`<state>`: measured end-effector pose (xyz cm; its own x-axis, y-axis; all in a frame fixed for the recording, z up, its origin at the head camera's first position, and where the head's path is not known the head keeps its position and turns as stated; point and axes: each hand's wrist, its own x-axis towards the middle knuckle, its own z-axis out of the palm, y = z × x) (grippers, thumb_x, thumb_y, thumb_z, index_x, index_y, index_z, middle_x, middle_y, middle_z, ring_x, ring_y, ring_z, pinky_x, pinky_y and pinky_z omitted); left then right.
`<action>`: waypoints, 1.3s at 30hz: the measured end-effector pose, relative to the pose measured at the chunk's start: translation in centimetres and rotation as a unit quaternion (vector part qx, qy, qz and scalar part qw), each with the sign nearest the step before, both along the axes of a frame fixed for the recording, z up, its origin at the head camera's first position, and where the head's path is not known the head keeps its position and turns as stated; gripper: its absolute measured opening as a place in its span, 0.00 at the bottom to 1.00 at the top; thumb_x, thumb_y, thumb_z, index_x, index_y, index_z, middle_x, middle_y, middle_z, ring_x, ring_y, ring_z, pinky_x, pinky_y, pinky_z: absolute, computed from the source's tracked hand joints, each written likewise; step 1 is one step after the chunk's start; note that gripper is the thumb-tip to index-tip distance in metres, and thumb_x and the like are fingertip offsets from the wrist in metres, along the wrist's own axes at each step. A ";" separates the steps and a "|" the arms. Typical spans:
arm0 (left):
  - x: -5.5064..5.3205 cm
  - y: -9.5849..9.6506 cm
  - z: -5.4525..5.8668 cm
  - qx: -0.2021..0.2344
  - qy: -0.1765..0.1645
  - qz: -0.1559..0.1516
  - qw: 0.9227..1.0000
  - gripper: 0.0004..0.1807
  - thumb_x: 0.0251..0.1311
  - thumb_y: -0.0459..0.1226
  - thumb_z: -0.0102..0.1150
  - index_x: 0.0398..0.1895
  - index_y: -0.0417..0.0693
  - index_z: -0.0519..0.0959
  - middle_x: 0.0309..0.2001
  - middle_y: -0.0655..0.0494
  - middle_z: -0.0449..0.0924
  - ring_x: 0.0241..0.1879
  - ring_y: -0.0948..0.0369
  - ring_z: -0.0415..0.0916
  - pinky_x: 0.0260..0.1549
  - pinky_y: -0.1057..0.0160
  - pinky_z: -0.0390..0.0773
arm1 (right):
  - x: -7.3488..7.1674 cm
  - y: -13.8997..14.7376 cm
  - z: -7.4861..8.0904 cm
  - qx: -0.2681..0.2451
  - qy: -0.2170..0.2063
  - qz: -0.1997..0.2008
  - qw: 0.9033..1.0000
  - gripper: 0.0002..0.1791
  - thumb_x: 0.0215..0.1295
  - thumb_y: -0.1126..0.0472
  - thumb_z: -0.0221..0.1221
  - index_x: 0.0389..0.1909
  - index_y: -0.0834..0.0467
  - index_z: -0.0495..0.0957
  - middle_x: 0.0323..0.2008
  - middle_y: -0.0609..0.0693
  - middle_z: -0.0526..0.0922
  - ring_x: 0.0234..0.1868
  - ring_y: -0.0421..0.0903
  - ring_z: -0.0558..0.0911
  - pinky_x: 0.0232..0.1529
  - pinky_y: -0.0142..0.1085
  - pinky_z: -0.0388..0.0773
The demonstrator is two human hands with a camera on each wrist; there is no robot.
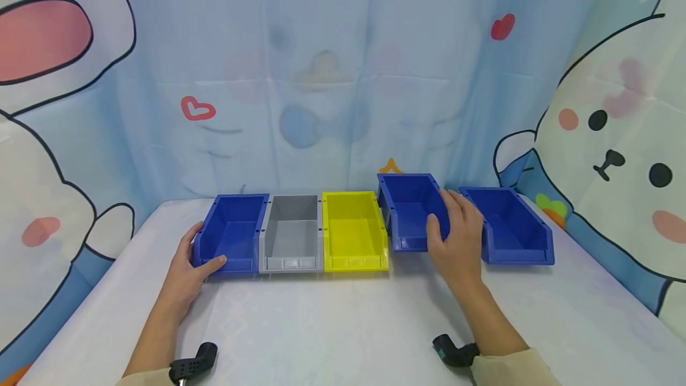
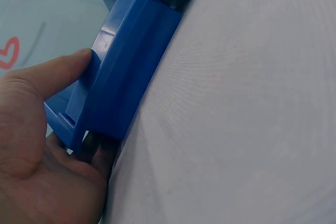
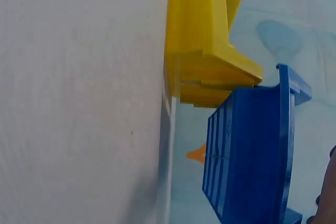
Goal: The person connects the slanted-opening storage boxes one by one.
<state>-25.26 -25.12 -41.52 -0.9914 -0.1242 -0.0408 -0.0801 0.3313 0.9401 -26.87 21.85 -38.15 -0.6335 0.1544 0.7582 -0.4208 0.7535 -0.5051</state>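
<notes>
At the left end of a row, my left hand (image 1: pixel 184 276) grips a blue storage bin (image 1: pixel 233 228), thumb over its front lip and fingers along its outer side. The left wrist view shows that thumb (image 2: pixel 65 72) against the bin's front. A grey bin (image 1: pixel 292 237) and a yellow bin (image 1: pixel 355 234) stand side by side to its right. My right hand (image 1: pixel 461 240) holds another blue bin (image 1: pixel 411 204) by its right side, thumb inside. In the right wrist view this bin (image 3: pixel 252 150) is raised off the table, close beside the yellow one.
A further blue bin (image 1: pixel 509 222) stands on the right, just beyond my right hand. White cloth covers the table (image 1: pixel 321 326). Behind the bins hangs a light blue curtain (image 1: pixel 332 76) with cartoon prints.
</notes>
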 end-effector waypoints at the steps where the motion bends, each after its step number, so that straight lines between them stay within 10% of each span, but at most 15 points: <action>1: 0.0 0.0 0.0 -0.001 -0.001 0.001 1.000 0.56 0.69 0.39 0.65 0.85 0.66 0.34 0.85 0.46 0.29 0.84 0.40 0.30 0.79 0.34 0.44 | 0.1 -0.3 0.1 0.018 0.012 0.003 1.000 0.28 0.69 0.64 0.56 0.71 0.61 0.72 0.70 0.63 0.71 0.73 0.66 0.63 0.71 0.67 0.62; 7: 0.0 0.0 0.0 0.003 0.000 0.002 1.000 0.56 0.69 0.39 0.65 0.85 0.66 0.34 0.85 0.47 0.28 0.84 0.41 0.30 0.79 0.35 0.44 | 0.6 -1.8 0.7 0.117 0.031 0.035 0.992 0.29 0.67 0.65 0.58 0.70 0.60 0.74 0.70 0.60 0.73 0.70 0.63 0.71 0.68 0.65 0.71; 21: 0.1 0.1 0.1 0.001 0.003 0.000 1.000 0.56 0.69 0.39 0.65 0.85 0.66 0.34 0.85 0.46 0.29 0.84 0.41 0.30 0.79 0.35 0.44 | 0.8 -2.6 0.5 0.210 -0.148 0.091 0.962 0.31 0.75 0.59 0.54 0.78 0.54 0.65 0.77 0.54 0.67 0.59 0.62 0.82 0.60 0.61 0.79; 26: 0.3 0.2 0.2 -0.002 0.002 0.002 1.000 0.56 0.69 0.38 0.65 0.86 0.64 0.34 0.85 0.45 0.29 0.84 0.40 0.31 0.79 0.35 0.44 | 0.7 -2.6 0.6 0.209 -0.156 0.101 0.960 0.33 0.75 0.60 0.55 0.79 0.52 0.64 0.79 0.51 0.65 0.23 0.47 0.76 0.33 0.40 0.79; 30: 0.3 0.3 0.2 -0.002 0.001 0.002 1.000 0.56 0.69 0.38 0.65 0.86 0.64 0.34 0.85 0.45 0.29 0.84 0.40 0.31 0.79 0.34 0.44 | 0.6 -2.6 0.7 0.211 -0.166 0.106 0.957 0.32 0.75 0.61 0.54 0.79 0.48 0.64 0.79 0.50 0.65 0.13 0.39 0.58 0.20 0.32 0.64; 39: 0.1 0.2 0.1 -0.009 0.003 0.006 1.000 0.56 0.69 0.39 0.65 0.86 0.65 0.34 0.85 0.46 0.29 0.84 0.40 0.31 0.78 0.34 0.45 | 0.7 -2.8 1.0 0.213 -0.190 0.107 0.952 0.31 0.75 0.61 0.53 0.78 0.47 0.65 0.80 0.50 0.64 0.22 0.43 0.67 0.34 0.39 0.69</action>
